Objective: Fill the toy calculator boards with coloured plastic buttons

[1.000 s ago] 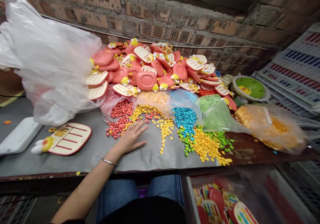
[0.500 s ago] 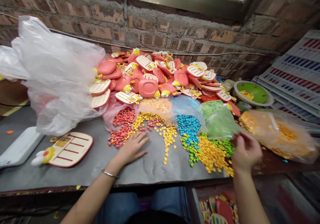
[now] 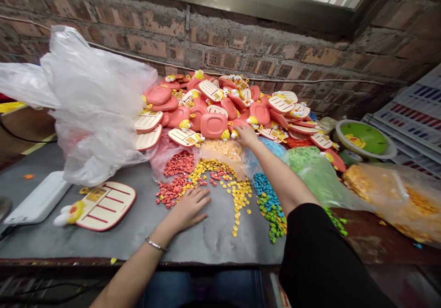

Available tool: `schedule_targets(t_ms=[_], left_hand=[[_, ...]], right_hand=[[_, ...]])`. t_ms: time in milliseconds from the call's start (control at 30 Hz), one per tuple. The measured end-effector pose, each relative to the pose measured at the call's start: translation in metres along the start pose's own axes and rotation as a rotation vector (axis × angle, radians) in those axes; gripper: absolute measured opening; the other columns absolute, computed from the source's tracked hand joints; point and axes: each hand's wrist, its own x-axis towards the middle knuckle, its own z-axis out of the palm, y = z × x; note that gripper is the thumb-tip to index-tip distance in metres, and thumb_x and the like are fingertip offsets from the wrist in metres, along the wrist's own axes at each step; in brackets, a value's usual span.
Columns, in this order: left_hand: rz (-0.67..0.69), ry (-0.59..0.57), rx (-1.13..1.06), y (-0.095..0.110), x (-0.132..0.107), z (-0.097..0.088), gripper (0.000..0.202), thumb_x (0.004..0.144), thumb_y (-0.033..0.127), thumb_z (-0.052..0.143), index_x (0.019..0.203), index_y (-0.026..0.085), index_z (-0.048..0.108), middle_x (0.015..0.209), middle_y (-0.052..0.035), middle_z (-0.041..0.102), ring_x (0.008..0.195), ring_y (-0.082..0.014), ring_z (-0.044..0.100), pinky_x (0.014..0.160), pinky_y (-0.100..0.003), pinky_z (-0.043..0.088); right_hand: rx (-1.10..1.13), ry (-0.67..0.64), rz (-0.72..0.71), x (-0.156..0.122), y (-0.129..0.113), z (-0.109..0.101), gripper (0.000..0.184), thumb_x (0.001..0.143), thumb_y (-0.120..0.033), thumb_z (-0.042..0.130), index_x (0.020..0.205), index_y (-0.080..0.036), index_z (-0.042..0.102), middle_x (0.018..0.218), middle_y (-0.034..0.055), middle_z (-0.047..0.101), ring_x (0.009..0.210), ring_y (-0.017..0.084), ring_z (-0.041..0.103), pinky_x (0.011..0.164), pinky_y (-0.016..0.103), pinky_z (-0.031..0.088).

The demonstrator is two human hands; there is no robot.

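My left hand [image 3: 190,207] lies flat on the grey mat [image 3: 220,234], fingers spread, beside small red pieces [image 3: 172,191]. It holds nothing. Reaching over the pieces, my right hand [image 3: 246,137] is at the front of a heap of red and cream plastic boards [image 3: 213,125] with yellow duck heads. Its fingers are stretched out near a duck head; whether they touch it is unclear. Small yellow pieces [image 3: 241,193] lie between my arms. Blue pieces [image 3: 263,186] and green pieces [image 3: 275,218] are partly hidden by my right forearm.
A crumpled clear plastic bag [image 3: 99,110] stands at left. Near it lie one cream board [image 3: 110,205] and a white device [image 3: 39,198]. Bags of green pieces [image 3: 317,175] and orange pieces [image 3: 389,198] are at right, with a green-bottomed bowl [image 3: 365,138] behind. A brick wall [image 3: 220,46] closes the back.
My right hand has moved from beside the green bag, up and left to the heap of boards. My left hand stays on the mat. The view has shifted slightly.
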Motion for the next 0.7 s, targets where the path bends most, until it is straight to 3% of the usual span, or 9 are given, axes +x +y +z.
schedule_targets(t_ms=[100, 200, 300, 400, 467, 533, 633, 700], left_hand=[[-0.023, 0.036, 0.029, 0.0, 0.001, -0.002, 0.037, 0.087, 0.031, 0.061, 0.123, 0.022, 0.057, 0.137, -0.0097, 0.056, 0.123, -0.0282, 0.051, 0.099, -0.045, 0.037], [-0.074, 0.135, 0.062, 0.0, 0.003, -0.005, 0.036, 0.089, 0.032, 0.058, 0.123, 0.021, 0.058, 0.133, -0.0104, 0.06, 0.118, -0.0286, 0.055, 0.098, -0.047, 0.035], [-0.136, 0.276, 0.061, 0.0, 0.002, -0.009, 0.036, 0.092, 0.031, 0.054, 0.127, 0.021, 0.056, 0.129, -0.0097, 0.064, 0.115, -0.0265, 0.058, 0.097, -0.045, 0.033], [-0.219, 0.431, 0.017, -0.001, 0.001, -0.013, 0.034, 0.093, 0.03, 0.053, 0.126, 0.022, 0.056, 0.122, -0.009, 0.067, 0.112, -0.0249, 0.061, 0.097, -0.043, 0.033], [-0.27, 0.536, -0.051, -0.002, 0.0, -0.015, 0.029, 0.093, 0.03, 0.051, 0.121, 0.022, 0.058, 0.117, -0.0083, 0.069, 0.11, -0.024, 0.062, 0.096, -0.042, 0.035], [-0.306, 0.617, -0.151, -0.003, 0.0, -0.015, 0.025, 0.095, 0.029, 0.048, 0.116, 0.021, 0.059, 0.113, -0.0075, 0.07, 0.108, -0.0229, 0.062, 0.094, -0.041, 0.039], [-0.329, 0.633, -0.333, -0.004, 0.0, -0.014, 0.024, 0.096, 0.03, 0.044, 0.112, 0.021, 0.058, 0.11, -0.007, 0.068, 0.107, -0.0215, 0.061, 0.092, -0.038, 0.044], [-0.317, 0.574, -0.416, -0.004, 0.001, -0.013, 0.024, 0.095, 0.03, 0.043, 0.113, 0.021, 0.058, 0.111, -0.0073, 0.067, 0.108, -0.0212, 0.06, 0.093, -0.037, 0.046]], right_hand=[[0.023, 0.116, 0.034, -0.015, 0.002, -0.007, 0.036, 0.086, -0.026, 0.056, 0.119, -0.013, 0.061, 0.115, 0.0175, 0.065, 0.107, 0.03, 0.057, 0.089, 0.039, 0.041], [0.086, 0.355, 0.052, -0.044, 0.003, -0.025, 0.032, 0.085, -0.022, 0.054, 0.115, -0.014, 0.062, 0.111, 0.0164, 0.067, 0.102, 0.03, 0.06, 0.085, 0.038, 0.044], [0.258, 0.655, 0.044, -0.087, -0.004, -0.052, 0.034, 0.089, -0.03, 0.055, 0.119, -0.015, 0.06, 0.111, 0.0148, 0.068, 0.099, 0.029, 0.061, 0.084, 0.04, 0.047], [0.509, 0.762, -0.013, -0.133, -0.027, -0.078, 0.043, 0.088, -0.04, 0.061, 0.126, -0.019, 0.057, 0.117, 0.0115, 0.067, 0.097, 0.026, 0.062, 0.085, 0.039, 0.049], [0.715, 0.607, -0.098, -0.155, -0.051, -0.086, 0.042, 0.091, -0.04, 0.059, 0.128, -0.022, 0.058, 0.117, 0.0086, 0.068, 0.094, 0.023, 0.064, 0.08, 0.035, 0.051], [0.904, 0.285, -0.237, -0.165, -0.079, -0.081, 0.036, 0.093, -0.037, 0.056, 0.126, -0.023, 0.061, 0.113, 0.0061, 0.07, 0.092, 0.02, 0.065, 0.079, 0.031, 0.051], [1.046, -0.215, -0.459, -0.157, -0.121, -0.053, 0.03, 0.093, -0.027, 0.056, 0.121, -0.021, 0.065, 0.113, 0.0053, 0.071, 0.099, 0.019, 0.065, 0.087, 0.03, 0.05], [1.042, -0.389, -0.513, -0.145, -0.138, -0.03, 0.028, 0.092, -0.022, 0.057, 0.118, -0.02, 0.067, 0.114, 0.0055, 0.071, 0.1, 0.019, 0.065, 0.089, 0.03, 0.049]])
